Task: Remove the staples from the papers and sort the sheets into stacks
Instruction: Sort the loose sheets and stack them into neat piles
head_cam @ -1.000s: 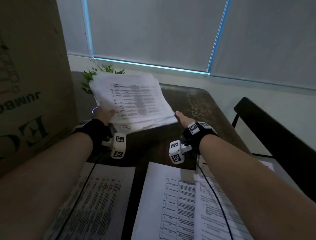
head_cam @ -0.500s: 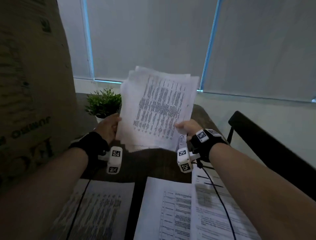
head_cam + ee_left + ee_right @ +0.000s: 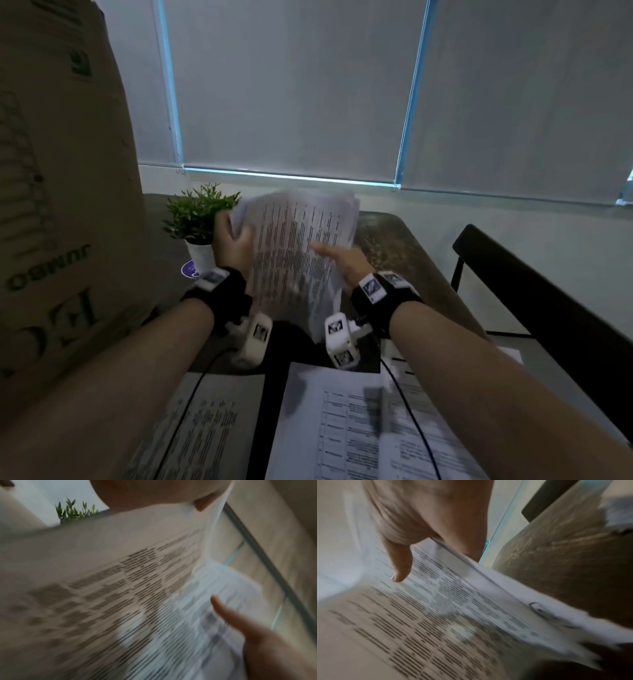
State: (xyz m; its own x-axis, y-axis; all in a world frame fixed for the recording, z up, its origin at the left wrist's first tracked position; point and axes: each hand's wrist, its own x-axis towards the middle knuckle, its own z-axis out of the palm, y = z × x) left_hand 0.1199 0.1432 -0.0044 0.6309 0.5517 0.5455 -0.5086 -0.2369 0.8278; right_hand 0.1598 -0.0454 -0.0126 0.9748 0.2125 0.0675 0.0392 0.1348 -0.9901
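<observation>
A thick bundle of papers is held up on its edge over the far part of the counter. The left hand is wrapped round the bundle's left side. The right hand pinches the right edge, with the thumb laid on the printed page. So each grip is closed on the bundle.

Three lots of sheets are already laid flat on the near part of the counter, so some sorting looks done. A lot is left, going by how thick the bundle is. No staple and no staple tool can be made out anywhere.

The whole scene is shown only in the head view: the small plant, the big cardboard box on the left and the black chair on the right. The pinch is shown close up in the right wrist view, with the bundle's edge tucked between thumb and fingers. A round mark near the page corner is seen there too. Only a thumb tip and blurry print are given by the left wrist view
</observation>
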